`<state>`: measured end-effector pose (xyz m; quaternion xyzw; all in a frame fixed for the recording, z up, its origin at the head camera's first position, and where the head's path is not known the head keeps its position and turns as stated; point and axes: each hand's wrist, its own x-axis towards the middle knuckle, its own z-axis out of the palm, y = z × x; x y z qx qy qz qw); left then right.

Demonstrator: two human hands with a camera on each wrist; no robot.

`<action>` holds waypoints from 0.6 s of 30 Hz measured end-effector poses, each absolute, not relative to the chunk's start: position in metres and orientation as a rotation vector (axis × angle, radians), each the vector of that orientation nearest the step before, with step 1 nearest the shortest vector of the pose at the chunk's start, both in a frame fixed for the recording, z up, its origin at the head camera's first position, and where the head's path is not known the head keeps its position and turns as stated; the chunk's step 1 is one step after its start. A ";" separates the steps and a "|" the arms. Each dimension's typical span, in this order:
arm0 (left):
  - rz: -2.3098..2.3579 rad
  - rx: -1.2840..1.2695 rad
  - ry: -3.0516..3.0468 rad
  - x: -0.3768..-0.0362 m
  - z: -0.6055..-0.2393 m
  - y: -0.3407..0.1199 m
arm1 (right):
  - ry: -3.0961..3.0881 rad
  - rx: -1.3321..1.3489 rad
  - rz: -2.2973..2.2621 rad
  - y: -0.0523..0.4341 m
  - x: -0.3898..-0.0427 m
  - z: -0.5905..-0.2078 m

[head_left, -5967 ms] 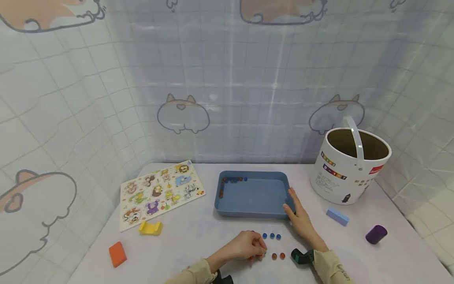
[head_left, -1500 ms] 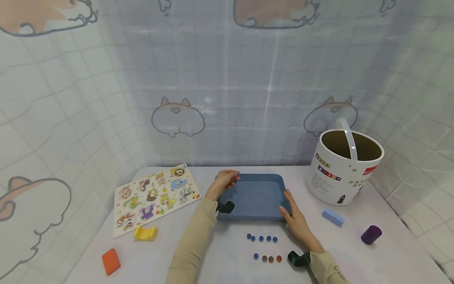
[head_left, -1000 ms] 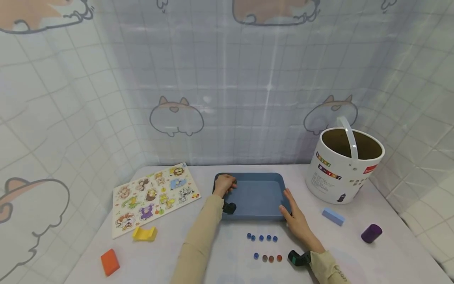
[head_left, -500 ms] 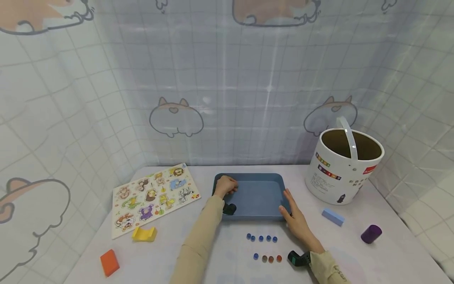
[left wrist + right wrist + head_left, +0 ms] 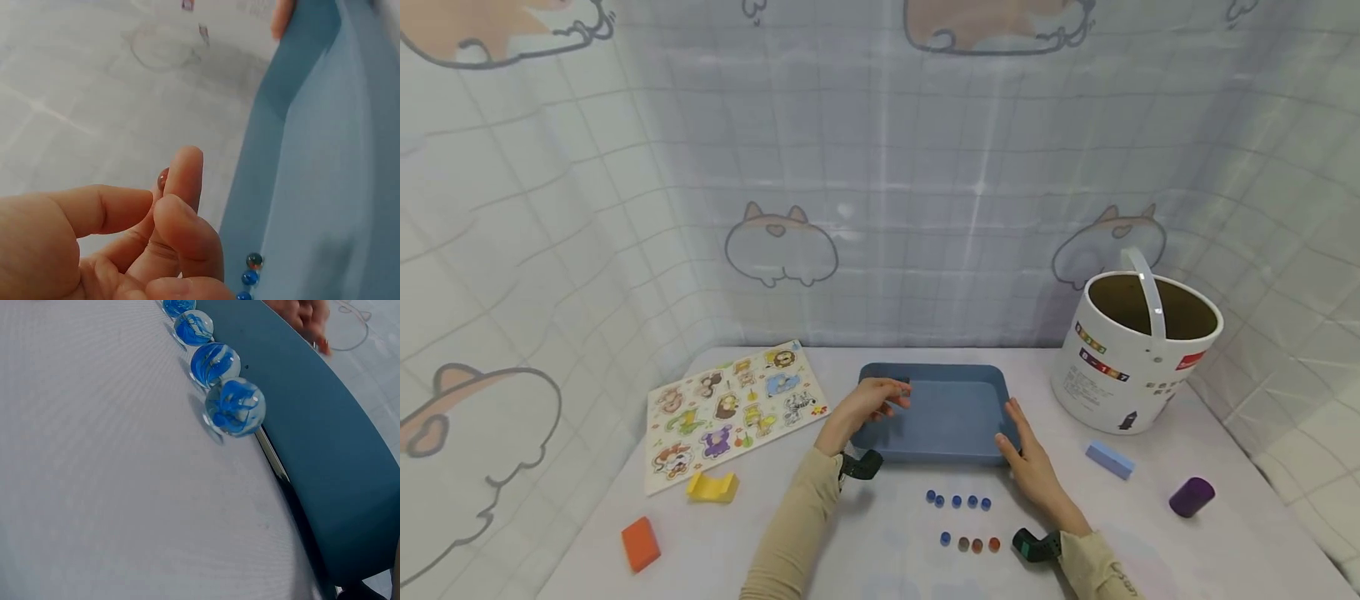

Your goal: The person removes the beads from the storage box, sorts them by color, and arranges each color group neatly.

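Note:
My left hand [image 5: 868, 402] is over the left end of the blue-grey tray [image 5: 943, 457], fingers bent. It holds a reddish-brown marble [image 5: 163, 179], partly hidden by the fingers in the left wrist view. Inside the tray, along its wall, lie a dark-and-orange marble [image 5: 254, 260] and blue marbles [image 5: 250, 277]; the hand covers that corner in the head view. With fingers extended, my right hand [image 5: 1036, 475] rests against the tray's right end. In front of the tray, blue marbles [image 5: 957, 502] form one row; brown-orange marbles [image 5: 977, 546] and a blue one form another.
An animal puzzle board [image 5: 730, 412] lies left, near a yellow block [image 5: 712, 487] and an orange block [image 5: 641, 544]. On the right stand a white bucket [image 5: 1131, 367] with a handle, a light blue block [image 5: 1110, 460] and a purple cylinder [image 5: 1192, 497].
From the loose marbles in front, my left hand has moved to the tray's left end. Over the last half second it has drawn back slightly. The right hand stays at the tray's right end.

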<state>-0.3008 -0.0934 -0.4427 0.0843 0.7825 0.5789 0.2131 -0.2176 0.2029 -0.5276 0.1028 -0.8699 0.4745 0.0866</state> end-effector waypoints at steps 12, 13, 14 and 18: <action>1.520 0.476 2.080 -0.233 -0.439 -0.100 | -2.598 0.296 1.396 0.203 -0.218 -0.523; 1.509 0.471 2.094 -0.229 -0.441 -0.100 | -2.602 0.297 1.395 0.203 -0.218 -0.524; 1.494 0.461 2.112 -0.225 -0.444 -0.101 | -2.603 0.301 1.394 0.203 -0.218 -0.524; 1.445 0.427 2.166 -0.210 -0.457 -0.099 | -2.592 0.317 1.399 0.203 -0.218 -0.524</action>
